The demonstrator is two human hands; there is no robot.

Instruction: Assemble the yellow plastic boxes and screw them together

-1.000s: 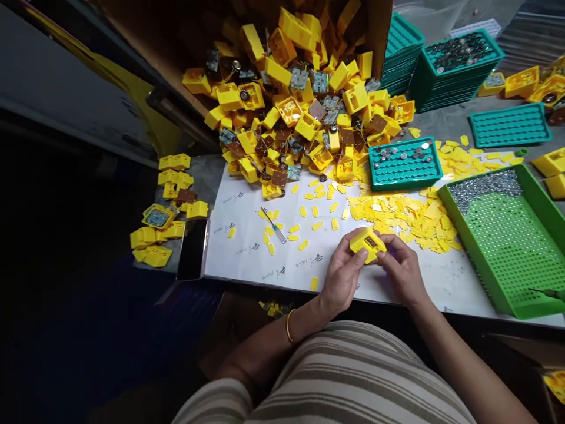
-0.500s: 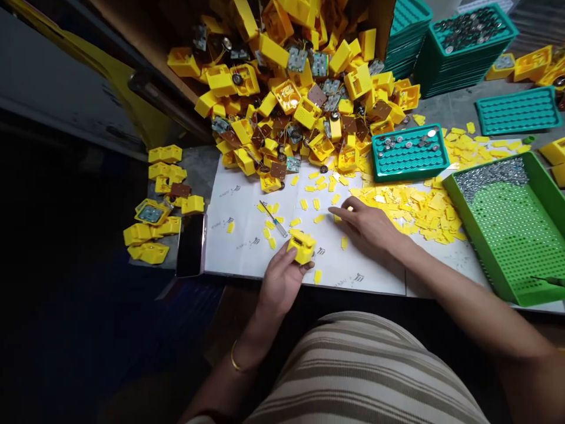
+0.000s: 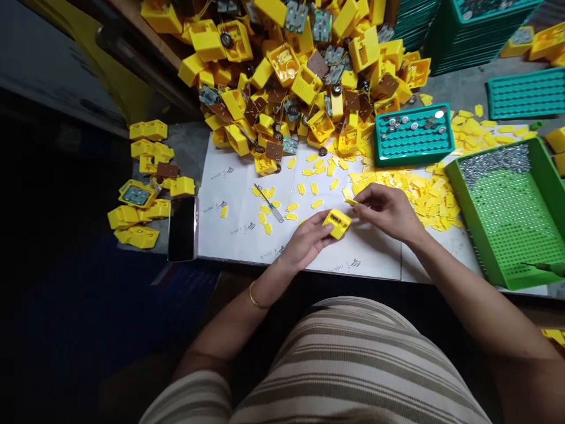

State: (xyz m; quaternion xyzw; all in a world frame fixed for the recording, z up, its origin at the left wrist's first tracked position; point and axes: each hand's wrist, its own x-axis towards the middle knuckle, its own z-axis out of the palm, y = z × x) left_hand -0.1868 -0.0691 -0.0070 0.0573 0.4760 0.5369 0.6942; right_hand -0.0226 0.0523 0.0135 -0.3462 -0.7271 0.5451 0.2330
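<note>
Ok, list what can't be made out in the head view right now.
All in the head view:
- Left hand: some fingertips, hidden by the case.
- Tab: one end, hidden by the right hand.
- Stacked trays: far end, cut off by the top edge.
- Dark tool: handle's end, cut off by the right edge.
- Silver bits: too small to identify.

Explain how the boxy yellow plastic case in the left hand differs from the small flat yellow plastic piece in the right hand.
The boxy yellow plastic case is thick, while the small flat yellow plastic piece is thin. The case is larger than the piece. The case shows a dark recess; none is visible on the piece. Both are yellow.
</note>
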